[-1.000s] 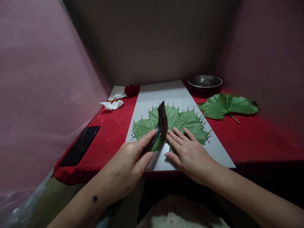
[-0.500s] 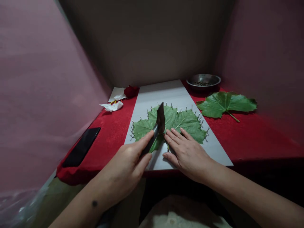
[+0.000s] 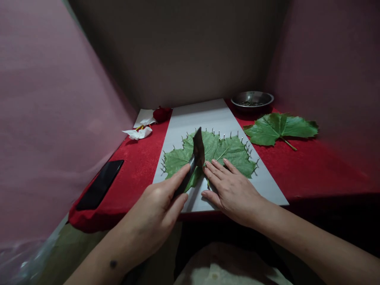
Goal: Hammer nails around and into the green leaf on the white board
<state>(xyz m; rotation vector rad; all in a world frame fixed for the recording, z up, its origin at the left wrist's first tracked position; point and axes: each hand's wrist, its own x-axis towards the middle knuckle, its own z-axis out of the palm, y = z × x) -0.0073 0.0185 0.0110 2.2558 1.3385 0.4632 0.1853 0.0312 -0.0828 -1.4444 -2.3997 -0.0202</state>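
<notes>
A broad green leaf [image 3: 234, 153] lies flat on a white board [image 3: 196, 114], with several upright nails [image 3: 247, 144] standing along its edge. My left hand [image 3: 166, 200] is wrapped round the dark handle of a hammer [image 3: 198, 148]. The hammer's dark head is over the leaf's middle, close to my right fingertips. My right hand [image 3: 230, 186] rests palm down on the leaf's lower part and the board, fingers stretched and thumb apart. By its index fingertip a small shiny nail head shows. The leaf's stem is partly hidden beneath this hand.
A metal bowl [image 3: 252, 101] of nails stands at the back right. Nearer, a second leaf [image 3: 280, 128] lies on the red cloth [image 3: 314, 170]. On the left are a black phone [image 3: 100, 185], crumpled white paper [image 3: 138, 133] and a red flower [image 3: 162, 114].
The whole view has shifted slightly. Both hands and the hammer keep nearly the same place over the leaf.
</notes>
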